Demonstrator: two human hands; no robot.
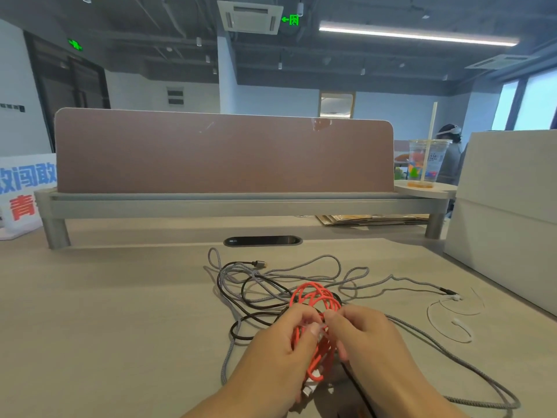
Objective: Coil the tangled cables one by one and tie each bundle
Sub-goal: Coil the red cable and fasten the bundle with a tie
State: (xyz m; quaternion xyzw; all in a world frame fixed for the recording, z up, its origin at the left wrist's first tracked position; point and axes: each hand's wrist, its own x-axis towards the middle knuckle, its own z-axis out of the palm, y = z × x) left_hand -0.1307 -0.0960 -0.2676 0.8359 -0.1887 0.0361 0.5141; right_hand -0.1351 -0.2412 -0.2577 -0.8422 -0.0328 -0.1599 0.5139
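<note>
Near the front edge of the worktop [120, 312], both hands meet over a coiled orange cable [313, 300]. The left hand [283, 348] closes its fingers round the lower part of the orange loops, keeping the bundle together, while the right hand [364, 336] pinches a small whitish tie [319, 330] at the bundle's waist, its fingertips pressed close against the left thumb. Each grip is nearly shut, with only cable or tie between the fingers.

Judging by this, the orange cable is already coiled and its tying is under way but not finished. Two more cables are left: a black cable [256, 297] and a long grey braided cable [316, 267] lie loose and crossed over each other just beyond the hands, the grey one also trailing off to the right and round toward the near edge. Well to the right, thin white ties [452, 321] lie loose on the surface, probably for the remaining bundles.

Whether the tie is looped fully round the coil or merely held against it cannot be told; the fingers cover that spot. A white plug end [310, 387] of the orange cable peeks out beneath the left palm. How the black and grey cables knot together under the hands is hidden.
</note>
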